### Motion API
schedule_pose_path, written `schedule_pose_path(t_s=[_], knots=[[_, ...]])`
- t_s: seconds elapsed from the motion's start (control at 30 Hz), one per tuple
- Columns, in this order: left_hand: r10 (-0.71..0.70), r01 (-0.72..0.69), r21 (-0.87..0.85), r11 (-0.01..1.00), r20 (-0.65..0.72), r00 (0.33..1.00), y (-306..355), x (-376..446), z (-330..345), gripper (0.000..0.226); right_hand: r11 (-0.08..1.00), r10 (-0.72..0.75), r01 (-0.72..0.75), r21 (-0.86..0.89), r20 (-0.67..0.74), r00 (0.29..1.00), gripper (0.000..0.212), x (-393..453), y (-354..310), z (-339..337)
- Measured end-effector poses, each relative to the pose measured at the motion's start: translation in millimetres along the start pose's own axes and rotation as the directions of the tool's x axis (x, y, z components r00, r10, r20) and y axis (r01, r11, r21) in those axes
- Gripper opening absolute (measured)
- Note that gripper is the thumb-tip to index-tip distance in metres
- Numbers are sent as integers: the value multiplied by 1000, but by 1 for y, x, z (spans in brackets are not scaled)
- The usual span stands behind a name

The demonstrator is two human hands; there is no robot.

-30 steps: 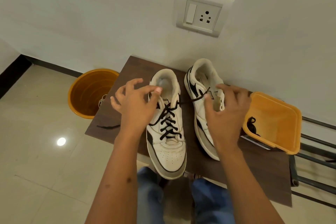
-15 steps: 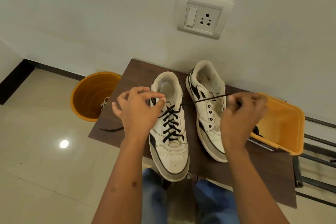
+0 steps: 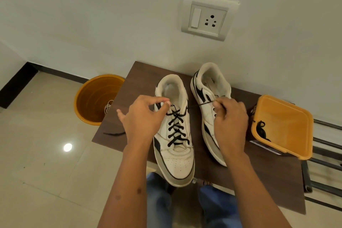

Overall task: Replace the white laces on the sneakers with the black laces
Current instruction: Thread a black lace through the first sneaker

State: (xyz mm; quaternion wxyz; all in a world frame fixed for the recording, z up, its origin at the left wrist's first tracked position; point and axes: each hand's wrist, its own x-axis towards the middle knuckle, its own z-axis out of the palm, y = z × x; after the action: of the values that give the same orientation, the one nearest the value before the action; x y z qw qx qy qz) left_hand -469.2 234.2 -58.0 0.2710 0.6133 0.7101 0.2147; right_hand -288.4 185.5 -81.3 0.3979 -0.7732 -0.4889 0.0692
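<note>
Two sneakers: side by side on dark wooden table (image 3: 240, 187), toes toward camera, heels toward wall.
Left sneaker (image 3: 175, 139): white with black trim, black lace (image 3: 176, 127) crisscrossed through most eyelets, top not tied.
Right sneaker (image 3: 209, 98): white with black trim, tilted a bit, eyelets visible and no lace in them, partly hidden behind right hand.
Left hand (image 3: 142, 118): over left sneaker's collar, thumb and forefinger pinched together at top eyelet on that side; lace end in the pinch too small to confirm.
Right hand (image 3: 231, 122): fingers curled, pinching free end of black lace, which runs taut from left sneaker's top eyelet across to this hand.
Orange tray (image 3: 288, 114): on table's right end, just beside right hand, another black lace (image 3: 261, 129) bunched in its near-left corner.
Orange bucket (image 3: 92, 98): on floor left of table, white lace (image 3: 107, 107) lying inside at right edge.
Loose black strand (image 3: 113, 133): flat on table's left edge, near left hand.
Wall socket (image 3: 208, 17): on wall above sneakers.
Legs: blue jeans below table edge.
</note>
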Motion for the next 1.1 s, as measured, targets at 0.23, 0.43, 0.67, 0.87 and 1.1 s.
schedule_pose_path(t_s=[0.23,0.43,0.67,0.87,1.1], knots=[[83,-52,-244,968,116,990,-21,-4,0,52,999,26,-20,-31,211,977,4,-9,4,-7],[-153,138,68,988,343,927,-56,-20,-10,6,965,166,-106,-239,246,955,10,-15,14,-39],[-254,180,194,964,485,837,-63,-37,-22,20,926,267,-215,-312,133,954,21,-17,18,-79],[-60,183,-476,860,262,963,6,-17,-56,18,914,255,-344,216,354,900,19,16,-57,-55],[-176,221,-736,640,139,974,38,31,-21,23,822,212,-321,470,270,939,24,50,-103,3]])
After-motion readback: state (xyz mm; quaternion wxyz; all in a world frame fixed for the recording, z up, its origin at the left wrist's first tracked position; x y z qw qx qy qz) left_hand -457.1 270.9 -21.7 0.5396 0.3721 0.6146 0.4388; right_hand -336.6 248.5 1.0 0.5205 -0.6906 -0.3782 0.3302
